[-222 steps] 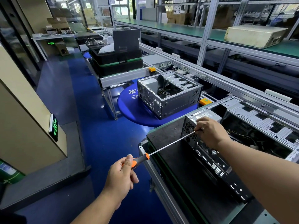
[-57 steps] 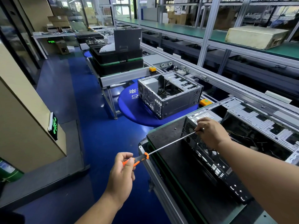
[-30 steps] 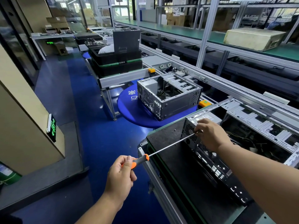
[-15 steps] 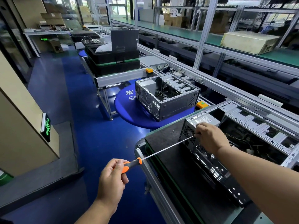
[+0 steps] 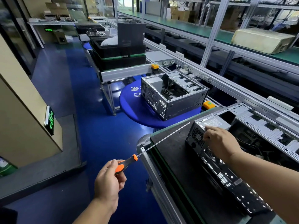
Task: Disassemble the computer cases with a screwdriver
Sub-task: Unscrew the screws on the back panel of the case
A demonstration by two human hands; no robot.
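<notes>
Black workbench mat point(image 5: 174, 147) carried the computer case point(image 5: 226, 173); left hand point(image 5: 108, 181) gripped the screwdriver point(image 5: 145, 152), tip clear of the case; right hand point(image 5: 221, 141) pinched at its rear panel, contents unclear

We count two open computer cases: one point(image 5: 226, 167) on the dark worktop point(image 5: 174, 152) near us and one point(image 5: 174, 94) on the round blue table point(image 5: 134, 107). We see one screwdriver point(image 5: 145, 152), two hands point(image 5: 108, 180) point(image 5: 221, 141), two stacked black trays point(image 5: 119, 55) and two orange buttons point(image 5: 154, 66) point(image 5: 208, 104).
</notes>
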